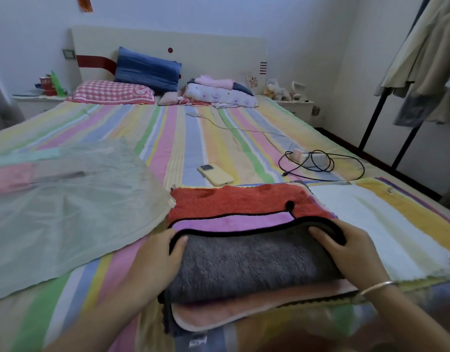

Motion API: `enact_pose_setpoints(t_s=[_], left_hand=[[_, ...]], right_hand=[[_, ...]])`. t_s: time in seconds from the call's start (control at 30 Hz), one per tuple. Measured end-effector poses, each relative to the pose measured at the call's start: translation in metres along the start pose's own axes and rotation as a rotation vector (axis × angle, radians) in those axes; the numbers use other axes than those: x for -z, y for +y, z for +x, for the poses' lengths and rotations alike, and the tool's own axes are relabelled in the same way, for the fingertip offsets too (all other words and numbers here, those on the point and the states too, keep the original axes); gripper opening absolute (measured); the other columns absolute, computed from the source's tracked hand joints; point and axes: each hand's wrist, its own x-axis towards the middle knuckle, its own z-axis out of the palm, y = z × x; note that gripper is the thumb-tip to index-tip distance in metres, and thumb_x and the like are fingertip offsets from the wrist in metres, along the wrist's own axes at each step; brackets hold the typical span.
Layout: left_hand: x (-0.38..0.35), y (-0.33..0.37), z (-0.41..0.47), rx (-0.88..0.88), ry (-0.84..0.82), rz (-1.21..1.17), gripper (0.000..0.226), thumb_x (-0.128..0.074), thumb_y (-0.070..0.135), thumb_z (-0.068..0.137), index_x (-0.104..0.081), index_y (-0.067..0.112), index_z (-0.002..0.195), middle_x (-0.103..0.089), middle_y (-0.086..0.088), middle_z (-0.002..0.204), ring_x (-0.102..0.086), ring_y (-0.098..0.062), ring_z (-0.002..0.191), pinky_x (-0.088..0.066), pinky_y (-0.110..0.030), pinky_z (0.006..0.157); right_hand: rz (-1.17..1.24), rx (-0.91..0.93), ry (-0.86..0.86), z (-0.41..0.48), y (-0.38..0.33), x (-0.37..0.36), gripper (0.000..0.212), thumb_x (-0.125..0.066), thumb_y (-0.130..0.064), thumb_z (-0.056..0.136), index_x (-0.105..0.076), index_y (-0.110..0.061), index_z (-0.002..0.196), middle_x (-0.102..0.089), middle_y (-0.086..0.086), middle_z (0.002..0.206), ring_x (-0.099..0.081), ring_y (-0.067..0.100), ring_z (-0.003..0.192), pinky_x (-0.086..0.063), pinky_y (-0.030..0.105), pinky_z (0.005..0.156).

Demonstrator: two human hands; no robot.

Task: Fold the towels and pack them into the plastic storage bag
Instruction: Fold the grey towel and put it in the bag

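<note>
Towels (244, 250) lie in a pile on the bed (168, 138), very near me. On top is the gray towel (257, 273) with a black edge. It is folded, and its long side runs from left to right. Under it I see a pink towel (244, 313). Just past it, on the far side, is an orange towel (231, 199). A white towel (371, 224) lies flat on the right, just beside the pile.

My left hand (155, 257) holds the far left corner of the gray towel. My thumb is on top and my fingers are tucked under the black edge. My right hand (353, 252) holds the far right corner, with its fingers curled over the black edge. So the towel sits between my two hands, one hand at each end.

The plastic storage bag (66, 212) lies flat on the bed to the left, just beside the pile. My left hand is the nearer one to it. I cannot tell which side of the bag opens.

I think I am busy folding the gray towel. I see no towel in the bag, though the bag is cloudy. To pack this one, I think it must go left toward the bag, short end first.
</note>
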Motion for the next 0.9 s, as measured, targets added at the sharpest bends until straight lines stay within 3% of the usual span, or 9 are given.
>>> enact_pose_setpoints(t_s=[0.1, 0.23, 0.37, 0.47, 0.6, 0.67, 0.73, 0.77, 0.9], left_hand=[[0.005, 0.011, 0.018, 0.025, 0.135, 0.051, 0.024, -0.052, 0.029, 0.096, -0.052, 0.023, 0.073, -0.061, 0.002, 0.072, -0.056, -0.019, 0.070, -0.033, -0.032, 0.061], [-0.001, 0.004, 0.044, 0.127, 0.069, 0.211, 0.022, -0.046, 0.035, 0.098, -0.051, 0.020, 0.083, -0.062, -0.007, 0.086, -0.059, -0.032, 0.087, -0.043, -0.036, 0.069], [-0.013, -0.002, 0.054, 0.154, 0.023, 0.365, 0.028, -0.040, 0.035, 0.100, -0.058, 0.014, 0.102, -0.065, -0.010, 0.104, -0.060, -0.032, 0.098, -0.043, -0.036, 0.073], [-0.014, 0.002, 0.051, 0.139, 0.030, 0.463, 0.029, -0.040, 0.038, 0.100, -0.055, 0.016, 0.109, -0.065, -0.008, 0.105, -0.061, -0.031, 0.098, -0.042, -0.035, 0.071], [-0.007, 0.021, 0.044, -0.006, 0.104, 0.749, 0.036, -0.072, 0.023, 0.080, -0.057, 0.011, 0.109, -0.065, -0.008, 0.093, -0.065, -0.031, 0.080, -0.045, -0.036, 0.057], [-0.010, 0.037, 0.041, -0.212, 0.137, 0.642, 0.042, -0.075, 0.018, 0.073, -0.062, 0.010, 0.113, -0.064, -0.010, 0.111, -0.062, -0.031, 0.098, -0.051, -0.042, 0.077], [-0.018, 0.061, 0.034, -0.307, -0.047, 0.404, 0.046, -0.056, 0.027, 0.092, -0.050, 0.016, 0.136, -0.046, -0.004, 0.145, -0.042, -0.023, 0.133, -0.033, -0.039, 0.112], [-0.025, 0.072, 0.031, -0.312, -0.150, 0.309, 0.049, -0.044, 0.032, 0.099, -0.039, 0.019, 0.145, -0.032, 0.000, 0.156, -0.028, -0.018, 0.143, -0.019, -0.035, 0.119], [-0.063, 0.080, 0.021, -0.281, -0.433, 0.336, 0.066, -0.016, 0.058, 0.099, -0.007, 0.027, 0.156, 0.004, 0.003, 0.163, 0.008, -0.011, 0.149, 0.005, -0.040, 0.122]], right_hand=[[-0.071, -0.020, 0.008, 0.031, -0.001, -0.010, 0.010, -0.072, -0.028, 0.082, -0.071, -0.018, 0.084, -0.068, -0.003, 0.073, -0.061, 0.018, 0.074, -0.039, 0.029, 0.065], [-0.226, -0.046, -0.067, 0.065, 0.004, -0.032, 0.024, -0.069, -0.041, 0.082, -0.070, -0.017, 0.080, -0.068, 0.004, 0.075, -0.060, 0.024, 0.074, -0.044, 0.034, 0.065], [-0.388, -0.119, -0.168, 0.074, 0.020, -0.052, 0.036, -0.065, -0.052, 0.081, -0.065, -0.017, 0.072, -0.062, -0.002, 0.066, -0.053, 0.015, 0.062, -0.038, 0.031, 0.055], [-0.437, -0.146, -0.199, 0.071, 0.027, -0.058, 0.035, -0.064, -0.056, 0.080, -0.062, -0.022, 0.073, -0.065, -0.004, 0.071, -0.059, 0.019, 0.070, -0.048, 0.035, 0.065], [-0.609, -0.174, -0.182, 0.064, 0.016, -0.052, 0.042, -0.054, -0.065, 0.082, -0.055, -0.024, 0.091, -0.066, 0.000, 0.093, -0.062, 0.027, 0.092, -0.045, 0.033, 0.070], [-0.737, -0.241, -0.225, 0.062, 0.012, -0.046, 0.052, -0.046, -0.069, 0.083, -0.052, -0.020, 0.097, -0.064, 0.003, 0.100, -0.061, 0.028, 0.095, -0.042, 0.033, 0.070], [-0.771, -0.332, -0.283, 0.060, 0.010, -0.039, 0.058, -0.041, -0.072, 0.083, -0.054, -0.017, 0.094, -0.062, 0.004, 0.094, -0.059, 0.027, 0.088, -0.042, 0.032, 0.068], [-0.749, -0.370, -0.324, 0.060, 0.010, -0.036, 0.058, -0.040, -0.072, 0.083, -0.057, -0.016, 0.088, -0.061, 0.003, 0.087, -0.058, 0.025, 0.083, -0.043, 0.032, 0.067], [-0.542, -0.488, -0.480, 0.063, 0.008, -0.025, 0.059, -0.049, -0.070, 0.081, -0.062, -0.013, 0.076, -0.063, 0.005, 0.083, -0.059, 0.024, 0.081, -0.042, 0.031, 0.067]])
